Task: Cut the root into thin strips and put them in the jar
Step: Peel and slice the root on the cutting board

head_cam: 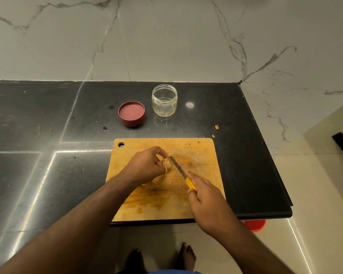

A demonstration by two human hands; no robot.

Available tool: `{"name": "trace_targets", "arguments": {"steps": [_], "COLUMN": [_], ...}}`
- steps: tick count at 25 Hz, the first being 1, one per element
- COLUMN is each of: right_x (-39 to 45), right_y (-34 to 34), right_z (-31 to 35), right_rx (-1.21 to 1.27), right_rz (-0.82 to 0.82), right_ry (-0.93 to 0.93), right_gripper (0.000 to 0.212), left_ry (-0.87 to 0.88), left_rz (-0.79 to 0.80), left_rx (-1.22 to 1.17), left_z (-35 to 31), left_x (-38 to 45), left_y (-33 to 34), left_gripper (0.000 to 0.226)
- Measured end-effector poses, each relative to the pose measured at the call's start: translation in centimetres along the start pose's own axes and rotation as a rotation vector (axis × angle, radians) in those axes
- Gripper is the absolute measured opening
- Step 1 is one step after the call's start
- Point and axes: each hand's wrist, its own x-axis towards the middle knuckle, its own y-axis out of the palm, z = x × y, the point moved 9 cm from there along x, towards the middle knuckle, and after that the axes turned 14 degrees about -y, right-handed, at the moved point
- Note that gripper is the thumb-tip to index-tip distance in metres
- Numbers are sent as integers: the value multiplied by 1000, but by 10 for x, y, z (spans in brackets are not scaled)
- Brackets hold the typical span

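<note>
Mid-frame, left hand [147, 165] pinches the knobbly tan root [167, 163], right hand [203, 196] grips the yellow-handled serrated knife [181, 173]; still slicing, next a steady downward cut.

Glossy black counter [48, 125] against veined marble wall [166, 36], pale, perhaps tiled, floor [315, 194].

Bare strip of black stone counter [48, 175] runs between the worn wooden cutting board [196, 153] and, at 12 o'clock, the open clear plastic jar [164, 100]. Upturned maroon round lid [132, 113] sits just beside the jar at 9 o'clock. Board's 3 o'clock half unobstructed.
</note>
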Motion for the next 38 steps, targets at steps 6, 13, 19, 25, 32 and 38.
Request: {"name": "trace_targets", "arguments": {"steps": [6,13,19,25,32,38], "right_x": [10,14,19,28,33,25], "right_y": [4,9,7,5,4,4], "right_z": [7,14,16,18,22,19], "right_rx": [-57,-92,-128,-162,-205,-223], "right_rz": [16,50,81,100,119,147], "right_ry": [-11,-23,-39,-47,-41,-23], "right_gripper": [52,52,52,51,50,52], "left_ry": [6,3,2,-7,-17,-38], "left_rz": [-32,-23,-7,18,14,23], "left_rx": [-4,-12,-26,-52,-55,-47], "left_z": [1,1,1,1,2,3], "left_x": [-3,-3,-1,1,1,4], "left_y": [-2,-2,-3,-5,-5,-4], "left_gripper": [41,40,39,40,42,43]}}
